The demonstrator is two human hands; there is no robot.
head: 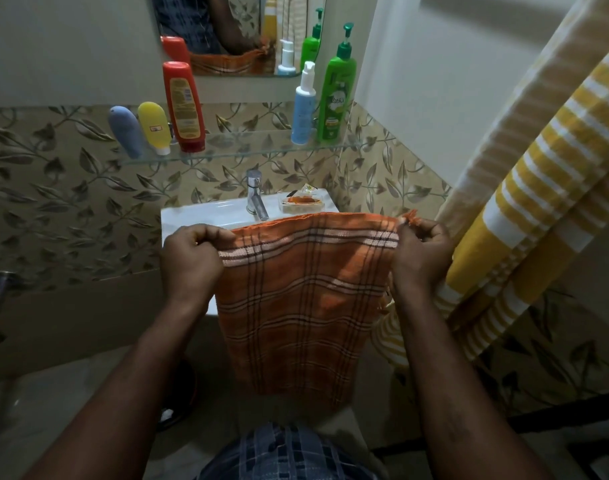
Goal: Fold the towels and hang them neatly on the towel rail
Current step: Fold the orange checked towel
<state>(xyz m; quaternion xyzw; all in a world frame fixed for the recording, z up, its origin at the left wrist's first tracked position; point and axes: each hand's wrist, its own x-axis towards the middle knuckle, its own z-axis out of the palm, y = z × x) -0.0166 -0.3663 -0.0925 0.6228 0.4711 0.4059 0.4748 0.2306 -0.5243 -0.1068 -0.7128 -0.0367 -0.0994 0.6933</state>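
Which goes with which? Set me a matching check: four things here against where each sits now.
1 orange checked towel
2 yellow striped towel
3 green pump bottle
4 soap dish

A on the basin rim beside the tap
B hanging at the right
C on the glass shelf
D held up by left hand and right hand

Pairs: 1-D, 2-B, 3-C, 4-A

Left hand (188,261) and right hand (421,251) pinch the orange towel's (303,306) top corners.

both arms extended forward; left hand (188,261) and right hand (421,252) fingers curled, each pinching cloth, level, well apart.
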